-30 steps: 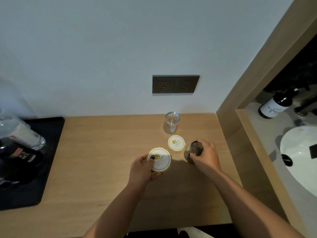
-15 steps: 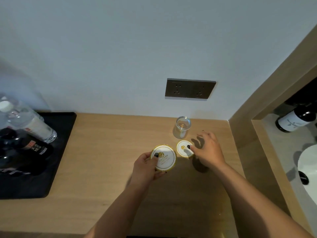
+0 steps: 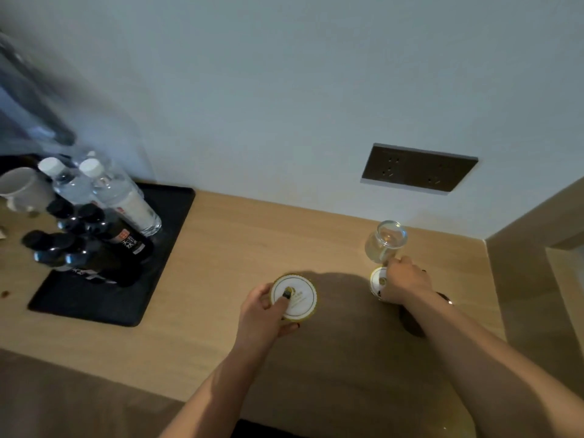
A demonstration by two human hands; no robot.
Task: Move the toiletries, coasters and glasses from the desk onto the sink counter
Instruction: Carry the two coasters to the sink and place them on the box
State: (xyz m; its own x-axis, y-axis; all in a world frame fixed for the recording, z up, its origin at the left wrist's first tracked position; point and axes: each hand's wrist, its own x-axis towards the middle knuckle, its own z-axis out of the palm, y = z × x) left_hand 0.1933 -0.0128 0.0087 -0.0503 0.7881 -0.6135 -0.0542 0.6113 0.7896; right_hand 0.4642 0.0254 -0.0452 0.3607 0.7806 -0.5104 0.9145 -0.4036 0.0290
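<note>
- Two hands were over the wooden tabletop (image 3: 221, 263), toward its right half, both reaching in from the near edge.
- The left hand (image 3: 262, 314) held a round white coaster with a gold rim (image 3: 295, 298); the thumb lay across its face and the other fingers curled beneath, so the coaster sat lifted in the grip near the middle of the tabletop.
- The right hand (image 3: 404, 284) had its fingers curled down onto a second coaster (image 3: 378, 281), which lay close to the right edge; only the coaster's left part showed past the knuckles. Whether it was lifted clear of the wood or merely pressed against it could not be told.
- A clear glass (image 3: 386, 241) stood just behind the right hand, near the back right corner, beside the wall.
- A black tray (image 3: 104, 298) sat at the left end of the tabletop, carrying two clear water bottles with white caps (image 3: 107, 197) and several dark bottles with black caps (image 3: 85, 248).
- A white mug (image 3: 23, 188) stood left of the tray, partly cut off by the frame.
- A dark socket plate (image 3: 418, 169) was set into the wall above the back edge.
</note>
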